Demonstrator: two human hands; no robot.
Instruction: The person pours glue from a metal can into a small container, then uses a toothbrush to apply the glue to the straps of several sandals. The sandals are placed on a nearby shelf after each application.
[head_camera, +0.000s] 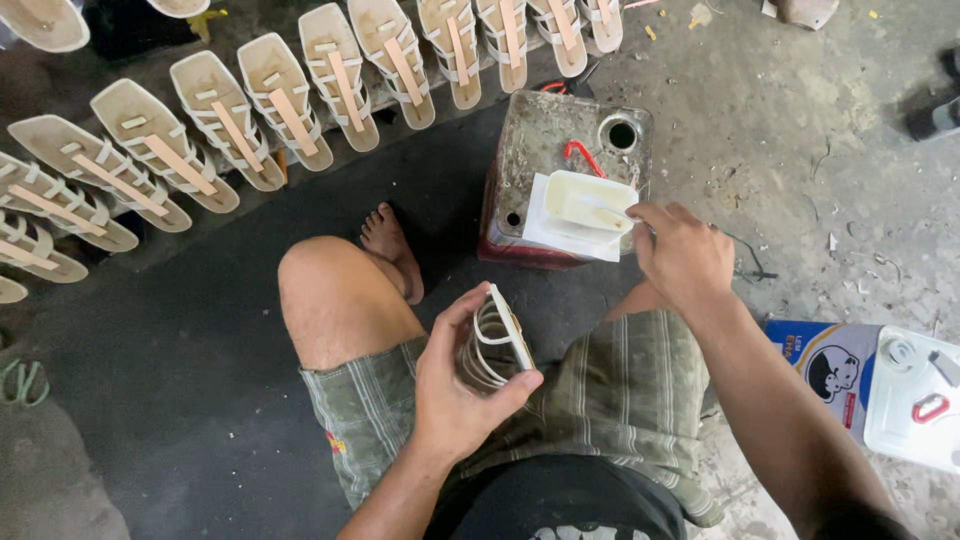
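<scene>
Left hand (462, 385) curled around a strappy sandal (497, 342), held on edge above the lap, thumb and fingers clamping its sole. Right hand (683, 255) pinched on a small brush handle, reaching into a cream tub (588, 202) atop a rusty metal can (568, 150). Row of finished sandals (290, 105) lies beyond on the floor.

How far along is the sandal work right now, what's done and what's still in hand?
Done, by the look of it: a long curved row of strappy sandals lies on the floor, each with a flat stick across its straps. In hand: the left hand grips one more strappy sandal on its side, while the right hand reaches into a small white tub on a worn metal can. What is left cannot be seen.
</scene>
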